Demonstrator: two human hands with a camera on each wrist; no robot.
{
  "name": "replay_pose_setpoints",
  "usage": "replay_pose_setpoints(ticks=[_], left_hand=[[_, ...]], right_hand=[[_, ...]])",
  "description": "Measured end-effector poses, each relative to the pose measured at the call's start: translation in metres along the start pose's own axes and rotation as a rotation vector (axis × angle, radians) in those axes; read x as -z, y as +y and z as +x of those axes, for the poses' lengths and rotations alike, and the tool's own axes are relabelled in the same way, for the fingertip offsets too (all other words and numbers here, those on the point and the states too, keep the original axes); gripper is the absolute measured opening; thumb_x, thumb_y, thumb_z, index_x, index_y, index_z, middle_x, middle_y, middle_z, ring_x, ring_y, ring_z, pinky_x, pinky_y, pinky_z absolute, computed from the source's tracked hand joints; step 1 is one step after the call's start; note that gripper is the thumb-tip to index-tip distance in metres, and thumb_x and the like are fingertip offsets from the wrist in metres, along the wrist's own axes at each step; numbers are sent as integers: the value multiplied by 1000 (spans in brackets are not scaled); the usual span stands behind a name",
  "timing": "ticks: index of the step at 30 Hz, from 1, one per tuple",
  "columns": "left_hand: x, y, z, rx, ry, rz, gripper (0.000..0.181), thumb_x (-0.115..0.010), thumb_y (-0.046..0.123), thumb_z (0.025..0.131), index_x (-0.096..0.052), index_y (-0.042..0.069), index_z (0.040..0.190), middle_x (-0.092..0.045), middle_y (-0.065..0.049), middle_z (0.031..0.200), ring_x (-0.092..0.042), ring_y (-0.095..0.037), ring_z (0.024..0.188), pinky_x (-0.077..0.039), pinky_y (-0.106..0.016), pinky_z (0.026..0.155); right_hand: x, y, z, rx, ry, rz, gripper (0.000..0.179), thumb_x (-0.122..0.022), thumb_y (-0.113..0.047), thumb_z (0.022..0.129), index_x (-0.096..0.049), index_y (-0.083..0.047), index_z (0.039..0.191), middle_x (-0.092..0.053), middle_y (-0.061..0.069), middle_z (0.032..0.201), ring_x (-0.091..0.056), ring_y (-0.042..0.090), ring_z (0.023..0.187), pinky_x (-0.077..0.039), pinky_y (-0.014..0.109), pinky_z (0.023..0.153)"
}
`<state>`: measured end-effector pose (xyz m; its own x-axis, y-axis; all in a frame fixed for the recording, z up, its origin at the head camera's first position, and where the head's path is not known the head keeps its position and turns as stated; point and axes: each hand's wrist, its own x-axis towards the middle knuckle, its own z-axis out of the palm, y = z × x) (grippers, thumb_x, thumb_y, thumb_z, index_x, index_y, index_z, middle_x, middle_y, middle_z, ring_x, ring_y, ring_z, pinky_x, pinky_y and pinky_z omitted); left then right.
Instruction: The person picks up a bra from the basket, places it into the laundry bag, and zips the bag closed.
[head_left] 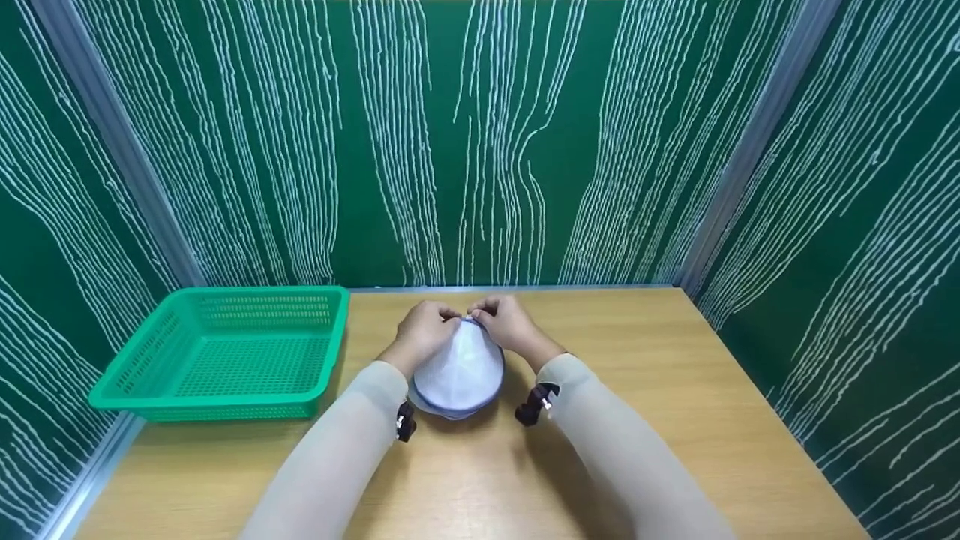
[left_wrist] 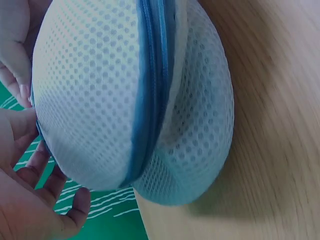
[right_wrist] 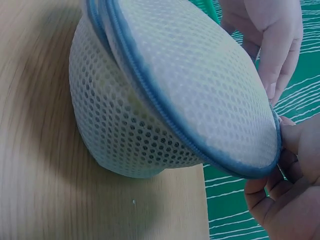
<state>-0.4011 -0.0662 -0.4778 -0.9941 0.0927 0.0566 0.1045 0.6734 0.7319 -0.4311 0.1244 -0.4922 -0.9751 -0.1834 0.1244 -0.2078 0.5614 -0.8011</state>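
Observation:
A white mesh laundry bag [head_left: 457, 367] with rounded sides stands on the table in front of me. Blue zipper trim [left_wrist: 150, 95] runs around the bag, and the mesh bulges out on both sides of it. My left hand [head_left: 426, 330] pinches the trimmed edge at the bag's far end. Right beside it, my right hand [head_left: 510, 322] pinches the same edge, the two sets of fingertips nearly meeting. In the right wrist view the trimmed edge [right_wrist: 250, 172] runs in between the right hand's thumb and fingers. What the fingertips hold exactly is partly hidden behind the bag.
A green plastic basket [head_left: 330, 367] with slotted walls stands to the left on the wooden table [head_left: 675, 420]. Green panels [head_left: 660, 225] with wavy white lines close off the back and both sides. Dark wrist mounts [head_left: 534, 405] sit on both sleeves.

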Motion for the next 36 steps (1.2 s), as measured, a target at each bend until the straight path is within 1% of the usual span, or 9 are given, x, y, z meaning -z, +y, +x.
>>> replay_pose_setpoints(ticks=[2, 5, 12, 15, 17, 23, 29, 32, 36], left_hand=[[-1, -1, 0, -6, 22, 2, 21, -71, 23, 112, -86, 14, 122, -83, -6, 131, -74, -29, 131, -56, -52, 118], [-1, -3, 0, -3, 47, -1, 17, -72, 21, 111, -87, 15, 117, -83, -6, 128, -74, -28, 127, -58, -51, 115], [0, -2, -3, 17, 58, 10, 18, -69, 22, 114, -85, 14, 113, -82, -6, 123, -74, -27, 120, -59, -49, 110], [-1, -2, -4, 41, 49, 8, 19, -67, 24, 115, -83, 14, 111, -79, -6, 121, -72, -26, 116, -60, -48, 107], [-1, -2, -4, 55, 42, 4, 20, -66, 24, 116, -82, 13, 112, -78, -7, 120, -72, -26, 115, -60, -48, 107], [-3, -4, -4, 126, 14, -64, 20, -62, 23, 118, -80, 13, 116, -76, -7, 121, -70, -27, 115, -59, -48, 109], [-4, -6, -2, 149, 5, -97, 21, -61, 22, 118, -80, 12, 120, -77, -8, 124, -70, -27, 118, -59, -49, 111], [-3, -8, -1, 165, 11, -113, 21, -61, 23, 118, -80, 13, 119, -77, -8, 124, -69, -27, 118, -59, -48, 111], [-2, -13, -1, 195, 39, -131, 21, -61, 22, 118, -79, 13, 116, -76, -9, 121, -68, -28, 115, -59, -48, 107]], right_hand=[[-1, -1, 0, 8, -1, 9, 16, -70, -8, 112, -84, -2, 116, -85, 15, 119, -77, 23, 111, -66, 36, 99], [-3, -2, -1, 19, -3, 14, 16, -69, -7, 112, -84, -1, 115, -85, 16, 117, -77, 23, 108, -66, 36, 97], [-4, -5, -3, 14, -8, 4, 15, -68, -6, 113, -83, -2, 112, -84, 15, 114, -76, 24, 106, -67, 38, 98], [-3, -6, -4, 4, -11, 4, 15, -68, -7, 113, -83, -4, 111, -83, 14, 113, -76, 23, 106, -67, 39, 98], [-3, -6, -4, 5, -13, -2, 16, -68, -7, 113, -83, -4, 111, -83, 13, 113, -76, 23, 106, -67, 39, 99], [-3, -4, -6, 30, -9, -48, 15, -68, -7, 113, -83, -6, 110, -83, 12, 110, -77, 23, 104, -68, 39, 97], [-1, -3, -6, 58, -7, -67, 15, -68, -7, 113, -83, -6, 110, -83, 12, 110, -77, 24, 105, -68, 40, 98], [0, -2, -6, 51, -6, -76, 16, -68, -7, 113, -83, -6, 112, -83, 12, 111, -76, 23, 106, -67, 40, 99], [3, -1, -6, 29, -6, -86, 17, -67, -9, 114, -83, -7, 115, -83, 11, 114, -76, 22, 108, -67, 39, 100]])
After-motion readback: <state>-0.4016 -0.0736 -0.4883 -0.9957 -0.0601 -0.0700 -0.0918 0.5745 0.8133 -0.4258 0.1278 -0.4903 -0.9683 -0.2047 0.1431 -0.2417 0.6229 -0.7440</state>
